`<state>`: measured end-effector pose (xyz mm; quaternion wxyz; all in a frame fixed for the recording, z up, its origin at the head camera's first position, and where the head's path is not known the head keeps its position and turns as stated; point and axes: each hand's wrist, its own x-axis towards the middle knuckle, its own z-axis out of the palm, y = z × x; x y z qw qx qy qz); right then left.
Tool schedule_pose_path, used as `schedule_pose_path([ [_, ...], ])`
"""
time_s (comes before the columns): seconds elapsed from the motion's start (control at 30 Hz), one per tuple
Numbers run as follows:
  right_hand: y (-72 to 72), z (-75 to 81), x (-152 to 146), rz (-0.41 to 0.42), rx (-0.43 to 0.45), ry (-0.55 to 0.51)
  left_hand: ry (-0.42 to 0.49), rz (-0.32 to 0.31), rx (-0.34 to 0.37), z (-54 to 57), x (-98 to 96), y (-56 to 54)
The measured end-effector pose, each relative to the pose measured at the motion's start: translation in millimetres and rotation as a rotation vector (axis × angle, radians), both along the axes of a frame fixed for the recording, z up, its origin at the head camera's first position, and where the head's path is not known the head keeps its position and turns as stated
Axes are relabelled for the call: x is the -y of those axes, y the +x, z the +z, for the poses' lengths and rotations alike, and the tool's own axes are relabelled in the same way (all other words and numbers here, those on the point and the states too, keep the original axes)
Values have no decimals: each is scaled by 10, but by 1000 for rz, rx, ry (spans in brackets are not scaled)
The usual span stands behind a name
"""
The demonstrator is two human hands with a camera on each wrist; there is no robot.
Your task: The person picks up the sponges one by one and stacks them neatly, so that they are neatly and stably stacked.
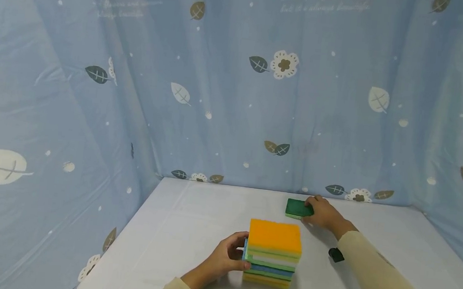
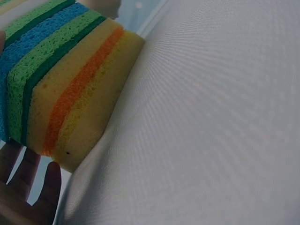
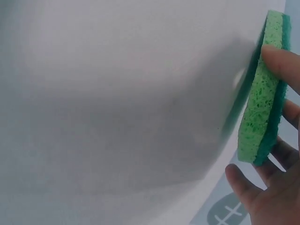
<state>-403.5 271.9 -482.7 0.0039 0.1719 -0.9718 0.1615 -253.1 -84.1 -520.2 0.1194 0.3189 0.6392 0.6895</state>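
1. Looking down from the head view: a stack [image 1: 272, 260] of sponges stands on the white worktop [image 1: 190, 224], orange layer on top, then green, white, blue and yellow below.
2. Same view: the left hand [image 1: 226, 257] is on the stack's left side, fingers curled against its upper edge and thumb lower down across the blue layer.
3. Same view: the right hand [image 1: 324, 213] lies farther back, near the worktop's rear edge, fingers over the right end of a single green sponge [image 1: 298, 208] that lies flat, well apart from the stack. Cream sleeves [image 1: 374, 270] cover both arms. A blue curtain [image 1: 237, 84] printed with leaves and flowers hangs behind and at both sides.
4. Left wrist view: the stack [image 2: 65, 89] fills the upper left, seen edge-on and close: green, blue, green, dark green, yellow, orange, yellow. Its lowest yellow layer sits on the worktop [image 2: 211, 122]. Fingers [image 2: 28, 187] of the left hand show in the bottom left corner, just under the stack's near end; the grip itself is out of frame here.
5. Right wrist view: the green sponge [image 3: 262, 98] is edge-on at the right, light green foam with a dark green scouring face, on the worktop [image 3: 117, 103]. The right hand pinches it: one fingertip [image 3: 281, 63] presses the near edge, other fingers [image 3: 253, 187] curl round behind and below.
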Motion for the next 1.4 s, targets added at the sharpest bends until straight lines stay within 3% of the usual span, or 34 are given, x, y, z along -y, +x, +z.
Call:
schedule_pose_path([
  [0.37, 161, 187, 34, 98, -58, -3, -30, 3, 14, 103, 8, -14],
  [0.6, 299, 285, 80, 92, -72, -26, -41, -4, 30, 273, -4, 79],
  [1.07, 577, 339, 160, 136, -150, -74, -38, 1, 19, 92, -11, 27],
  [1.4, 720, 487, 203, 165, -189, -116, -24, 5, 35, 98, 4, 46],
])
